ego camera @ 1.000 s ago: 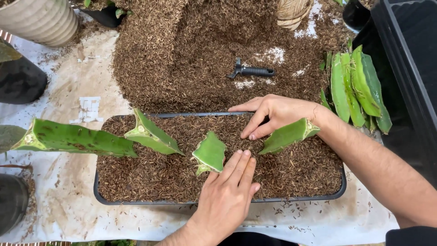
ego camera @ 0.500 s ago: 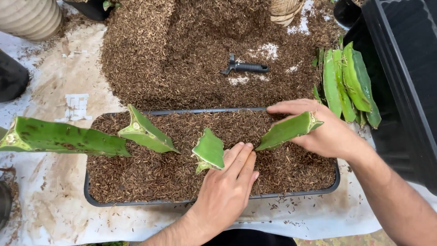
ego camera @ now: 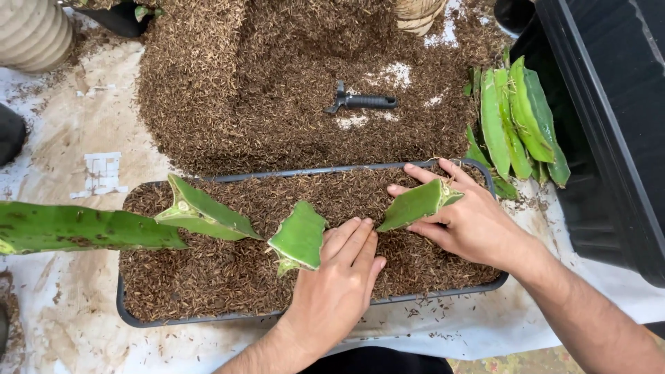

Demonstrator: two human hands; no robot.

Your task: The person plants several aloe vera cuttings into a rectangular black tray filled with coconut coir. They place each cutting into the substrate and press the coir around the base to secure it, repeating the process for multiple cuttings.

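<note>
Brown, chaffy planting mix [ego camera: 291, 83] lies in a broad heap over the pale sheet [ego camera: 76, 138] that covers the work surface, and the same mix fills the long dark tray [ego camera: 131, 315] in front of the person. A black bin [ego camera: 609, 125] stands at the right edge, with a stack of green cuttings [ego camera: 516, 118] lying flat just beside it. One long spotted cutting [ego camera: 76, 227] reaches in from the left, and a shorter cutting [ego camera: 204, 211] leans in the tray's left part. A small black-handled tool [ego camera: 364, 102] rests on the heap, well apart from both hands.

The right hand [ego camera: 471, 225] grips a green cutting [ego camera: 419, 203] between thumb and curled fingers, holding it tilted with its lower end at the surface of the mix near the tray's right end. The left hand [ego camera: 336, 291] lies flat, fingers together and extended, pressing the mix just beside a middle cutting [ego camera: 299, 237] that stands in the tray; it holds nothing.

To set the held piece well, I judge the cut end should go down firmly into the mix while the grip stays low, and the flat hand should pack the mix snugly round each base. Loose mix would probably let the piece topple. Keeping the pieces apart looks wise.
</note>
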